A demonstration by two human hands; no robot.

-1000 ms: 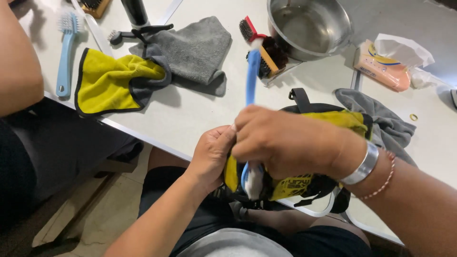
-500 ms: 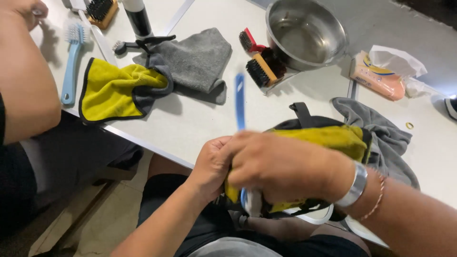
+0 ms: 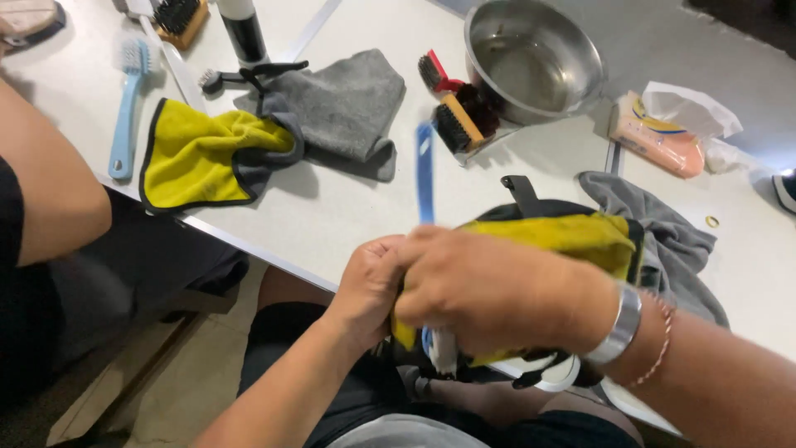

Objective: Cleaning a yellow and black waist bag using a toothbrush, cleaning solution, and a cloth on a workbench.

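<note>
My right hand (image 3: 489,290), with a silver bracelet on the wrist, is closed around a blue-handled brush (image 3: 424,170). The handle points up over the table and the white head pokes out below my fist. Just to its left, my left hand (image 3: 369,286) grips a black shoe (image 3: 531,203) that is wrapped in a yellow cloth (image 3: 572,236). I hold the shoe at the table's front edge, above my lap. My hands cover most of the shoe.
On the white table (image 3: 348,207) lie a steel bowl (image 3: 531,58), two wooden brushes (image 3: 452,108), a grey cloth (image 3: 340,104), a yellow-and-grey cloth (image 3: 203,153), a light-blue brush (image 3: 128,108), a pink packet (image 3: 655,137) and a bottle (image 3: 240,29). Another person's arm (image 3: 41,191) rests at the left.
The blue brush handle has dropped lower and shifted slightly left while both hands stay on the wrapped shoe. The view has tilted a little.
</note>
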